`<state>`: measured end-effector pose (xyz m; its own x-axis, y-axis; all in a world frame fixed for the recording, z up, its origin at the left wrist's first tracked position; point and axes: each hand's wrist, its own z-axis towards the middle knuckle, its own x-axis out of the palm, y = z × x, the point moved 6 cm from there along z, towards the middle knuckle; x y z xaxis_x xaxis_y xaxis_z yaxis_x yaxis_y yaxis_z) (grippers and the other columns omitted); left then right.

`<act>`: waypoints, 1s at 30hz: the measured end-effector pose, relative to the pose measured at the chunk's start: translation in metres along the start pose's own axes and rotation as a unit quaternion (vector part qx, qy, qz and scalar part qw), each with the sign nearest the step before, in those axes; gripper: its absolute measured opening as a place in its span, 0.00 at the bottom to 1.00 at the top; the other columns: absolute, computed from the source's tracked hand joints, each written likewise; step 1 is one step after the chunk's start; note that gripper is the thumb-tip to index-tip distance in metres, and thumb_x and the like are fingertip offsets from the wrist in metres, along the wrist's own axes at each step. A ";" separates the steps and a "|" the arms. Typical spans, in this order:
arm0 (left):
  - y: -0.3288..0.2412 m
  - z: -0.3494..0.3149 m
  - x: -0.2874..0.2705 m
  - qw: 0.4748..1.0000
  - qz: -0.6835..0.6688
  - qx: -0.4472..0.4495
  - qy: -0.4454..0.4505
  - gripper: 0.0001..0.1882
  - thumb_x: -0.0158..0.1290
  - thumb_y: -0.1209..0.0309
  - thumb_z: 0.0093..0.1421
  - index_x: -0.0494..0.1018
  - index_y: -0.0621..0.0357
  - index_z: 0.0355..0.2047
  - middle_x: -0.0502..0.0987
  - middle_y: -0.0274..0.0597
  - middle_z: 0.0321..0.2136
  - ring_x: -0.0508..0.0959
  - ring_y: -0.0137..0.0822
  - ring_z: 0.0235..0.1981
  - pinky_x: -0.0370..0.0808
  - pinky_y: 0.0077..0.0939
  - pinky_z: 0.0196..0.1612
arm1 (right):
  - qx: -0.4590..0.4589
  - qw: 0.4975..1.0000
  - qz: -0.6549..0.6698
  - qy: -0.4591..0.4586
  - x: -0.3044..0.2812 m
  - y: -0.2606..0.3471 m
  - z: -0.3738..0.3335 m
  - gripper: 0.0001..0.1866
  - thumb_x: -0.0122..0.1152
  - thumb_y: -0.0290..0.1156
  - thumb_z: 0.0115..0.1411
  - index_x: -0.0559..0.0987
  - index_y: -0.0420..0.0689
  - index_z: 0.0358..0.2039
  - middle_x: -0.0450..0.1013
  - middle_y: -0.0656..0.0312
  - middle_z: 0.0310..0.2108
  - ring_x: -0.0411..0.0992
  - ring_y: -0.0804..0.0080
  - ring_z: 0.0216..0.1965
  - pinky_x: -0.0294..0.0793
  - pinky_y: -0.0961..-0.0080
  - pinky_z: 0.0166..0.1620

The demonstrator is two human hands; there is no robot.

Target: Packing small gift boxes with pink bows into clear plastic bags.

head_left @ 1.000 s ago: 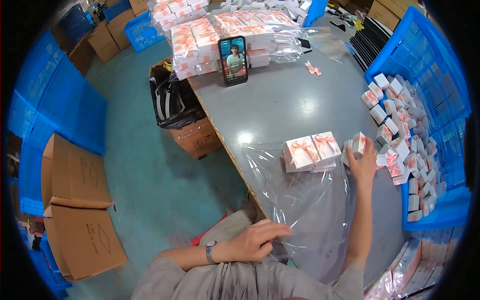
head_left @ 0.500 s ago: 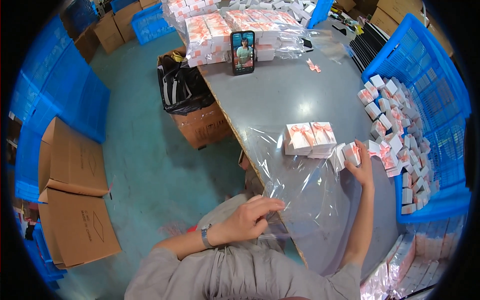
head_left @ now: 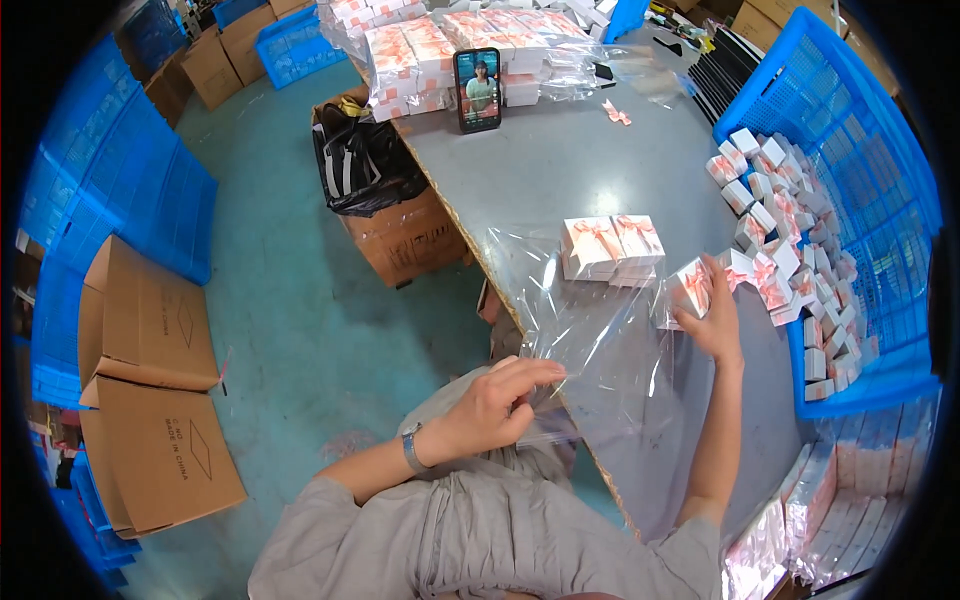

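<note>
My right hand (head_left: 716, 318) is closed round a small white gift box (head_left: 690, 288) with a pink ribbon bow, to the right of a stack of similar boxes (head_left: 612, 246). That stack stands on the grey table (head_left: 500, 185), at the far end of a clear plastic bag (head_left: 600, 345) spread toward me. My left hand (head_left: 497, 398) is at the bag's near left edge, over the table's rim. Its fingers are bent, the forefinger reaching forward, and they appear to pinch the film. Glare on the plastic hides the exact grip.
A blue crate (head_left: 850, 395) on the right spills many bow-topped boxes toward the table. A phone (head_left: 477, 90) stands against wrapped box packs (head_left: 405, 65) at the back. A loose pink bow (head_left: 616, 112) lies nearby. Left of the table are a black-lined bin (head_left: 365, 170) and brown cartons (head_left: 165, 455).
My right hand has turned the small box so its bow faces up more and shows larger. My left hand has stayed at the bag's edge. The whole view has shifted slightly.
</note>
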<state>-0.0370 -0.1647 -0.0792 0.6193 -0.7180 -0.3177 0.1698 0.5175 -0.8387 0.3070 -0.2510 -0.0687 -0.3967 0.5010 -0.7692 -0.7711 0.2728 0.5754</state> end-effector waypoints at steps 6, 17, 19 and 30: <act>0.002 0.006 -0.005 1.000 0.019 -0.012 -0.005 0.31 0.42 0.88 0.45 0.77 0.58 0.50 0.78 0.44 0.49 0.74 0.30 0.32 0.73 0.20 0.30 | -0.017 0.997 -0.020 0.073 0.001 -0.034 -0.003 0.45 0.72 0.41 0.43 0.66 0.44 0.62 0.68 0.49 0.59 0.67 0.52 0.60 0.66 0.63 0.61; -0.007 0.008 -0.001 0.999 0.028 -0.013 0.009 0.33 0.43 0.88 0.46 0.74 0.59 0.55 0.75 0.46 0.53 0.74 0.29 0.33 0.74 0.18 0.30 | 0.137 0.980 -0.036 -0.137 0.001 -0.023 -0.040 0.44 0.73 0.49 0.47 0.64 0.42 0.59 0.69 0.48 0.56 0.70 0.51 0.57 0.71 0.61 0.56; -0.006 0.005 0.003 0.999 0.028 -0.015 0.027 0.36 0.43 0.87 0.46 0.70 0.58 0.58 0.72 0.47 0.57 0.75 0.32 0.35 0.75 0.20 0.31 | 0.156 0.969 -0.147 -0.120 0.014 -0.010 -0.037 0.40 0.72 0.48 0.48 0.66 0.43 0.58 0.69 0.50 0.55 0.71 0.52 0.55 0.72 0.61 0.54; -0.025 0.000 0.004 0.992 0.090 0.069 0.054 0.40 0.48 0.86 0.47 0.61 0.59 0.65 0.64 0.47 0.64 0.73 0.50 0.47 0.74 0.35 0.49 | 0.138 0.965 -0.172 -0.144 0.003 -0.008 -0.069 0.39 0.68 0.39 0.48 0.68 0.60 0.63 0.65 0.54 0.56 0.68 0.53 0.56 0.71 0.59 0.56</act>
<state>-0.0390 -0.1805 -0.0600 0.5646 -0.6501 -0.5085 0.1723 0.6954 -0.6977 0.2778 -0.3086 -0.0950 0.0438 0.5389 -0.8413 -0.6544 0.6518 0.3834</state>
